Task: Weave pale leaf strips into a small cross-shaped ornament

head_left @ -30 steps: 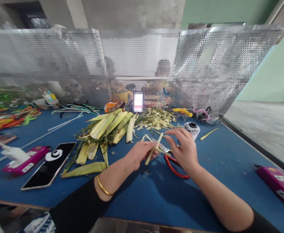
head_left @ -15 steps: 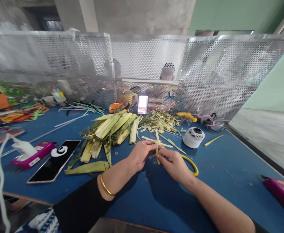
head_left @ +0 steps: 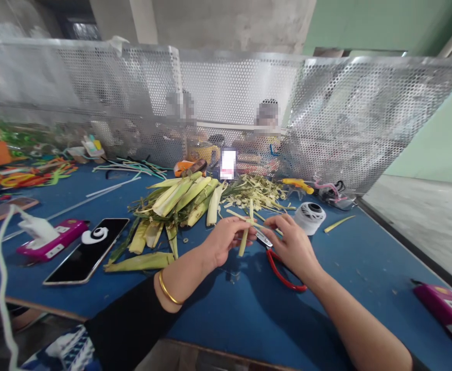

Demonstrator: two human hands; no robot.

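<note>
My left hand (head_left: 226,239) pinches a small cross of pale husk strips (head_left: 244,241) near its crossing. On the right, my right hand (head_left: 292,241) has its fingers closed round the cross's right-hand strip end. Beneath my right hand lie scissors (head_left: 283,275) with red and yellow handles, their blades partly hidden. A pile of green-yellow corn husks (head_left: 183,198) is beyond my left hand, and a heap of shredded husk (head_left: 255,191) lies behind the cross. The white spool of thread (head_left: 310,219) stands to the right of my right hand.
A black phone (head_left: 87,252) and a magenta power strip (head_left: 58,239) lie at left, another magenta strip (head_left: 446,309) at right. Yellow glue gun (head_left: 297,185), goggles and colored strips sit farther back. People are behind the perforated metal screen (head_left: 233,82).
My right hand has moved up and slightly right along the cross. The cross has tilted, and the scissors' red handle and blades now show below my right hand.
</note>
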